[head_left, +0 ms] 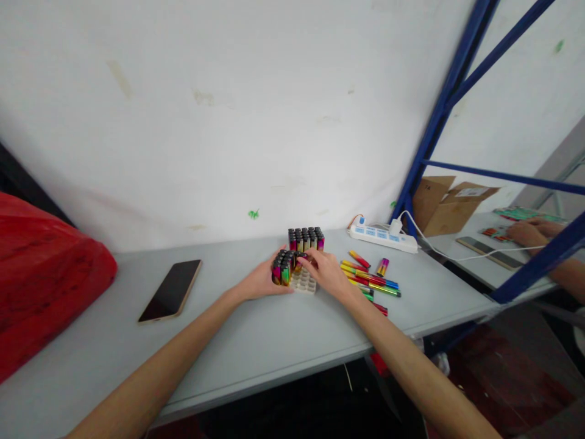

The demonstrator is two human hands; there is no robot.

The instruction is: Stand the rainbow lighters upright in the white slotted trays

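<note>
My left hand (261,281) is wrapped around the left side of a pale tray (305,283) with round slots, its fingers against a cluster of upright lighters (282,268) with black tops and shiny coloured bodies. Over the tray, my right hand (325,271) pinches a lighter (301,256) by its dark end; its lower part is partly hidden. Just behind stands a block of upright lighters (306,238) in rows. Front slots of the tray show no lighters. To the right of my right hand, several loose lighters (372,280) in red, yellow, green and blue lie flat on the table.
A phone (171,291) lies on the grey table (256,347) at left, near a red bag (46,274). At the back right are a white power strip (382,236) and a blue metal frame (429,134). Beyond it, a cardboard box (445,204) and another person's hands (532,230).
</note>
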